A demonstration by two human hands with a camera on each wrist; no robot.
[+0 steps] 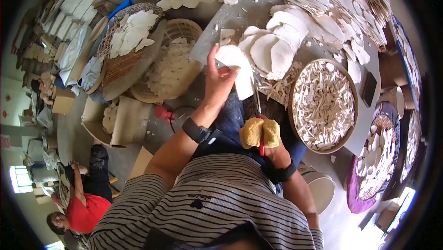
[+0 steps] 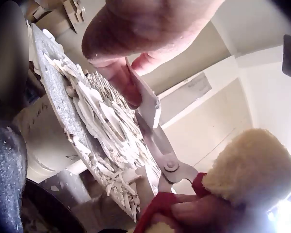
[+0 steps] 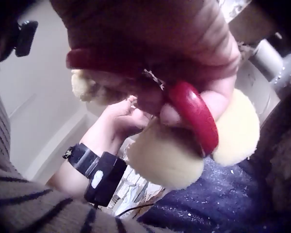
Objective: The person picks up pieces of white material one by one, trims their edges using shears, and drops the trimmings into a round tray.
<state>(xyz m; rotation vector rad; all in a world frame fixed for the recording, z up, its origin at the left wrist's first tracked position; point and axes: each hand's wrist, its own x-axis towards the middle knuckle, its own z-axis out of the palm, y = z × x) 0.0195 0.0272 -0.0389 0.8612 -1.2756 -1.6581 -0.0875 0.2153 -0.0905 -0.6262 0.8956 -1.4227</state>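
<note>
My left hand (image 1: pixel 218 84) pinches a flat white slice (image 1: pixel 243 82) between thumb and fingers. In the left wrist view the slice (image 2: pixel 146 97) is seen edge-on, right at the scissors' blades. My right hand (image 1: pixel 278 156) grips the scissors (image 2: pixel 170 166) by red handles (image 3: pixel 196 116), fingers curled through the loops. Soft yellow foam pads (image 1: pixel 253 132) wrap around the handles and fingers. The blades point away from my body and overlap the slice's lower right edge in the head view.
A round basket (image 1: pixel 290 107) full of thin white strips stands right of my hands. Whole white slices (image 1: pixel 272 51) lie overlapped on the grey table (image 1: pixel 212 35), with a phone (image 1: pixel 369 88) at its right. Left are a woven basket (image 1: pixel 196 30) and a person in red (image 1: pixel 87 215).
</note>
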